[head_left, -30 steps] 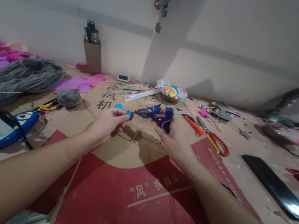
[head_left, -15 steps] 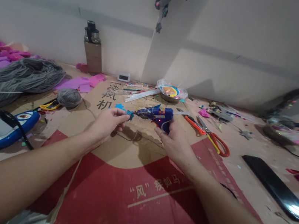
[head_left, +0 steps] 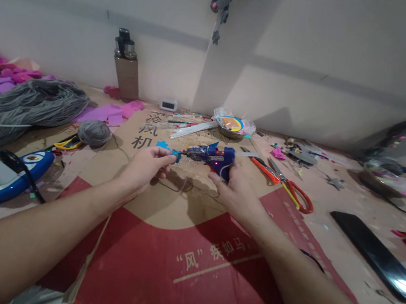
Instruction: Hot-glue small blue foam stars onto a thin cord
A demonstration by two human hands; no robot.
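Note:
My right hand (head_left: 237, 190) is wrapped round the handle of a blue hot glue gun (head_left: 221, 159), which lies level with its nozzle toward the left. A clear glue stick (head_left: 246, 154) pokes out of its back end. Between the thumb and fingertips of my left hand (head_left: 151, 164) is a small blue piece (head_left: 176, 155), its shape partly hidden. The nozzle tip is at this piece; whether they touch I cannot tell. Another blue flower-like cutout (head_left: 162, 144) lies just behind my left fingers. Grey yarn (head_left: 170, 188) trails across the cardboard (head_left: 156, 262) under my hands.
On the left are a ball of grey yarn (head_left: 94, 132), a grey skein (head_left: 31, 101) and a blue-based stand (head_left: 15, 180). Orange-handled scissors (head_left: 298, 194) and an orange cutter (head_left: 265, 170) lie right of the glue gun. Farther right is a black phone-like slab (head_left: 374, 254).
Almost nothing differs. Both hands keep their hold, with the nozzle still at the small blue piece; the view has shifted very slightly.

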